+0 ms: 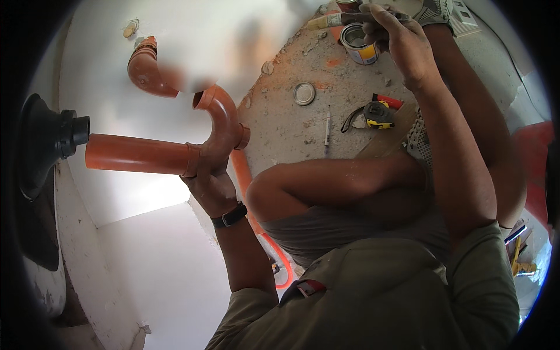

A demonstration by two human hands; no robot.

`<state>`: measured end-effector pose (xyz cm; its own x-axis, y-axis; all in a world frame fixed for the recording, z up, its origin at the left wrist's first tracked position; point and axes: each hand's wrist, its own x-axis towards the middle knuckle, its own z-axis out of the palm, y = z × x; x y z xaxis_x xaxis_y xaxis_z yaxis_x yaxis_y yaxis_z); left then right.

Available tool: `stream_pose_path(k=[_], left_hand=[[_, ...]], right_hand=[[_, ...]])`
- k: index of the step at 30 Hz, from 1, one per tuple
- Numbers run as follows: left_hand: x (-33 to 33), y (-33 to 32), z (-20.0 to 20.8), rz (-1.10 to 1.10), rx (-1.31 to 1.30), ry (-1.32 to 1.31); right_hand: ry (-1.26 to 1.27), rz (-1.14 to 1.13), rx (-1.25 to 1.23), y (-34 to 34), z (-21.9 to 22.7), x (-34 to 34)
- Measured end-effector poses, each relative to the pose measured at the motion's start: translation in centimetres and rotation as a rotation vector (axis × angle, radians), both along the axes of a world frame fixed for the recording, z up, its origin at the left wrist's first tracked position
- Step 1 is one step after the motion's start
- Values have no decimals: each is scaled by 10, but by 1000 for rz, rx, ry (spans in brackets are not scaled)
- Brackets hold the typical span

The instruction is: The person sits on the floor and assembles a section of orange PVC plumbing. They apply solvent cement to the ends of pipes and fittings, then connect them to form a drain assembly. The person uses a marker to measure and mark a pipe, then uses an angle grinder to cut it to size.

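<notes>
My left hand [213, 189] is wrapped round an orange plastic pipe trap [220, 114] from beneath, near its joint. A straight orange pipe [137, 154] runs left from that joint, its far end close to a black drain fitting [55, 137]. The trap's upper open end faces an orange elbow [146, 70] at the white wall, with a blurred patch between them. At the top right, my right hand [402, 44] grips a paintbrush [326, 21] by its handle, bristles pointing left. Just below the brush stands an opened paint can [359, 45].
On the dusty concrete floor lie a round can lid [304, 93], a slim white pen-like stick [327, 129] and a tape measure [378, 115]. Another orange pipe [240, 169] and an orange hose [283, 259] lie beside my bent knee. Rubble lines the wall's foot.
</notes>
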<state>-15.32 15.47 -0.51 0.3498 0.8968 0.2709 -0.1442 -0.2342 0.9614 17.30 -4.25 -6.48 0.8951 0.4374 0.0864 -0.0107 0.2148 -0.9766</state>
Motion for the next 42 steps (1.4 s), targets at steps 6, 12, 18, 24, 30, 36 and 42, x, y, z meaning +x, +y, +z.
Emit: stream_pose_path(k=[6, 12, 18, 24, 30, 36, 42], left_hand=[[10, -12, -5, -7, -36, 59], [8, -15, -2, 33, -24, 29], [15, -18, -1, 49, 43, -38], [24, -19, 2, 96, 226, -41], [48, -30, -19, 146, 299, -108], [64, -52, -40, 211, 153, -147], [56, -52, -40, 92, 335, 107]], right_hand=[[-48, -109, -78, -5, -42, 3], [485, 261, -119, 50, -80, -24], [966, 341, -114, 102, -121, -63], [543, 393, -756, 84, -101, -74], [-282, 637, -566, 72, -57, -115], [-472, 731, -122, 93, -32, -167], [-431, 445, -233, 118, -41, -180]])
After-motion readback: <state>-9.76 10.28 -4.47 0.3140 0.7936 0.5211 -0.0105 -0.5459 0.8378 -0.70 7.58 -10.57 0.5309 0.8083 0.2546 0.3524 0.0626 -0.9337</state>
